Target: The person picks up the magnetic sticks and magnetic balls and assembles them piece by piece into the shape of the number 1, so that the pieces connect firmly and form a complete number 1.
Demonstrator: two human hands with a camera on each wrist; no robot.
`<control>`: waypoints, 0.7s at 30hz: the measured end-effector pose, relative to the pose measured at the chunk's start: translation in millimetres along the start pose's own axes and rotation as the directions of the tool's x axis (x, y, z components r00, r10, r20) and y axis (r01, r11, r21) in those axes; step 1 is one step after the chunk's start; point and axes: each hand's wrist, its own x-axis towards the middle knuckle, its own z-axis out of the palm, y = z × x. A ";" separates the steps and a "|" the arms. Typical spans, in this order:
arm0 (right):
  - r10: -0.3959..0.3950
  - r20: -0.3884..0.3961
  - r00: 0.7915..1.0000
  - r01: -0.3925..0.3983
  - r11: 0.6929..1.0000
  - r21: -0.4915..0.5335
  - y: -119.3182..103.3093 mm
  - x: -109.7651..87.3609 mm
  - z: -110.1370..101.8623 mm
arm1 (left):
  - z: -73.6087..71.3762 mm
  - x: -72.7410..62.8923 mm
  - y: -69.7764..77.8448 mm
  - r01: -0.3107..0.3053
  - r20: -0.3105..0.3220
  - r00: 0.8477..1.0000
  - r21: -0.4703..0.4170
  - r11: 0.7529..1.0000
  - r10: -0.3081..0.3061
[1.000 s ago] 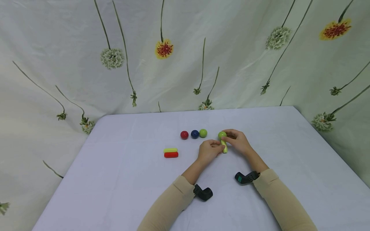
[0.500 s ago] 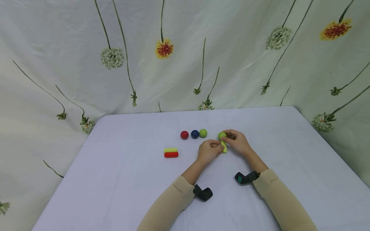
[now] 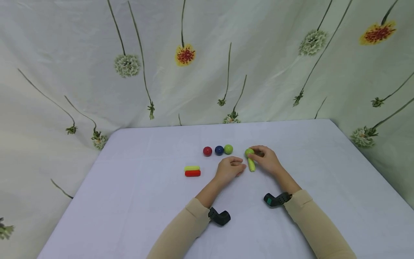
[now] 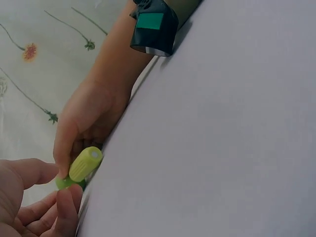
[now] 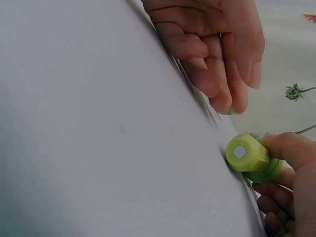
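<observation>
In the head view my right hand [image 3: 266, 160] pinches a green ball [image 3: 248, 152] between thumb and fingers. A ribbed yellow-green rod [image 3: 251, 165] is joined end-on to that ball and points toward me. The rod's free end [image 5: 242, 152] shows a small silver disc in the right wrist view. My left hand [image 3: 229, 169] is just left of the rod, fingers loosely bent, with a gap between them and nothing held. In the left wrist view the left thumb [image 4: 37, 171] and fingertips are spread apart near the ball and rod.
Behind the left hand a red ball [image 3: 207, 151], a dark blue ball [image 3: 219, 150] and another green ball [image 3: 228, 149] sit in a row. To its left lie a yellow-green rod [image 3: 192, 168] and a red rod [image 3: 192, 173] side by side. A white cloth [image 3: 145, 208] covers the table.
My left hand has let go of the rod and drawn back a little to the left. The right hand still holds the green ball in nearly the same place.
</observation>
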 end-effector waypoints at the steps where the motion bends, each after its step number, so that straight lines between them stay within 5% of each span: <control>1: 0.003 0.001 1.000 -0.003 1.000 -0.001 -0.5 -0.1 0.0 | -2.7 -0.8 -0.2 -0.002 0.003 1.000 0.008 1.000 0.002; 21: 0.055 -0.064 0.996 -0.052 0.997 0.054 -2.3 -7.0 -3.6 | -48.3 -13.3 8.3 0.030 -0.013 0.999 0.035 0.999 -0.029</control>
